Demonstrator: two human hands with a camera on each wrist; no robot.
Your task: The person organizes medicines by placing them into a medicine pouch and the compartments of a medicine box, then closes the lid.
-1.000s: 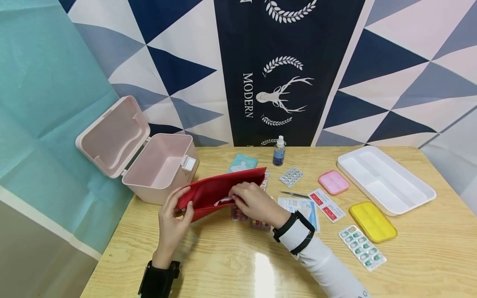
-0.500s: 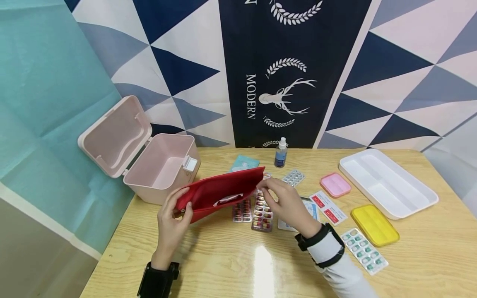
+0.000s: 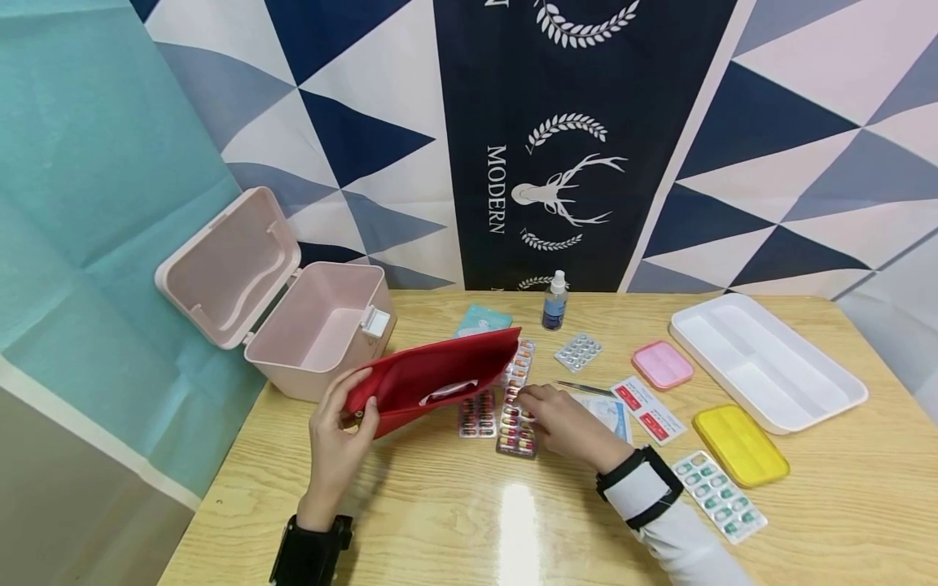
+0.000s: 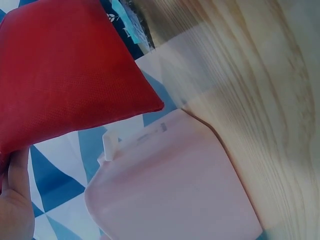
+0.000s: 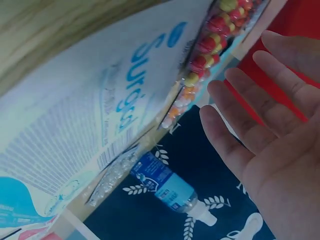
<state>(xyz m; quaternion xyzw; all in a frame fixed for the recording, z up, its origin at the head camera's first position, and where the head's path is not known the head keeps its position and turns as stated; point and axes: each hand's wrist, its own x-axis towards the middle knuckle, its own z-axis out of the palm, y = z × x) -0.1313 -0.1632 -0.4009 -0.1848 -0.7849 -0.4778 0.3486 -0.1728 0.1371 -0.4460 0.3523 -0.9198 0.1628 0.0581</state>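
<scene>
My left hand [image 3: 340, 443] grips one end of a red zip pouch [image 3: 418, 370], thumb in front and fingers behind, holding its mouth wide. Inside lies a small white packet [image 3: 449, 392]. The pouch's red side [image 4: 75, 70] fills the upper left of the left wrist view. To the right of the pouch, my right hand [image 3: 567, 423] is over a blister pack of red and yellow capsules [image 3: 516, 443]. In the right wrist view its fingers [image 5: 250, 105] are loosely extended beside those capsules [image 5: 210, 47], gripping nothing. Another capsule blister pack [image 3: 478, 415] lies partly beneath the pouch.
A pink box [image 3: 315, 325] stands lid up at the left. Behind are a teal packet [image 3: 484, 320] and a spray bottle [image 3: 554, 305]. Rightward lie a printed packet [image 3: 611, 415], tweezers [image 3: 585, 388], a pink pill case [image 3: 663, 364], a yellow one [image 3: 740, 443] and a white tray [image 3: 769, 358].
My right hand has come out of the pouch, leaving the white packet inside, and moved right and down to the capsule blister pack. My left hand still holds the pouch in place.
</scene>
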